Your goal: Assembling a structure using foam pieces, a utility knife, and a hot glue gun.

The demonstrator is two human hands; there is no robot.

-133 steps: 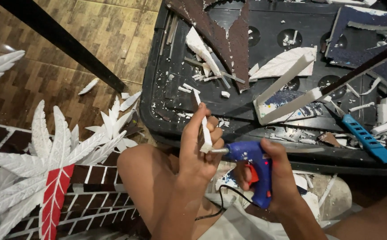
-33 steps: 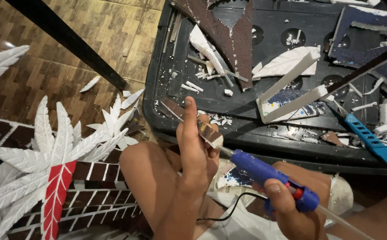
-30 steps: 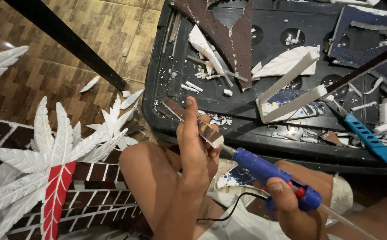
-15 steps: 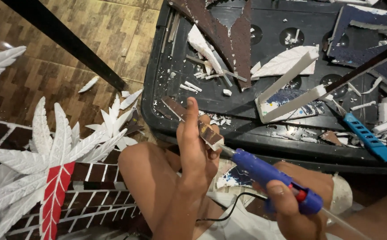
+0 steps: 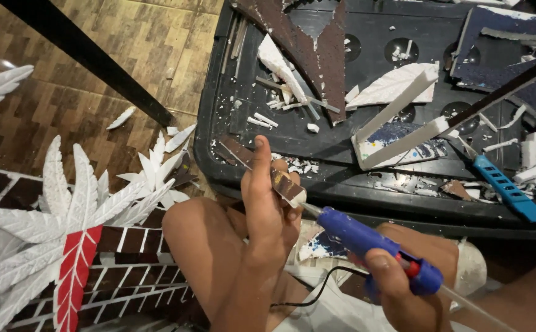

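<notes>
My left hand (image 5: pixel 268 206) grips a thin brown strip (image 5: pixel 252 163) with a white edge, thumb up, holding it above my knee at the near rim of the black tray (image 5: pixel 209 141). My right hand (image 5: pixel 397 289) holds a blue glue gun (image 5: pixel 366 240) with a red trigger and a clear glue stick out the back. The gun's nozzle touches the lower end of the strip beside my left fingers. A black cord runs from the gun down across my lap.
The black tray holds white foam scraps, a large brown pointed piece (image 5: pixel 314 46), an L-shaped white foam piece (image 5: pixel 397 132) and a blue utility knife (image 5: pixel 505 187). White foam feathers with a red one (image 5: pixel 77 246) lie at left on the wood-pattern floor. A dark bar (image 5: pixel 89 58) crosses diagonally.
Earlier my left hand held a white strip upright with the gun level beside it. Now it holds the brown strip tilted, and the gun's nozzle rests at the strip's lower end.
</notes>
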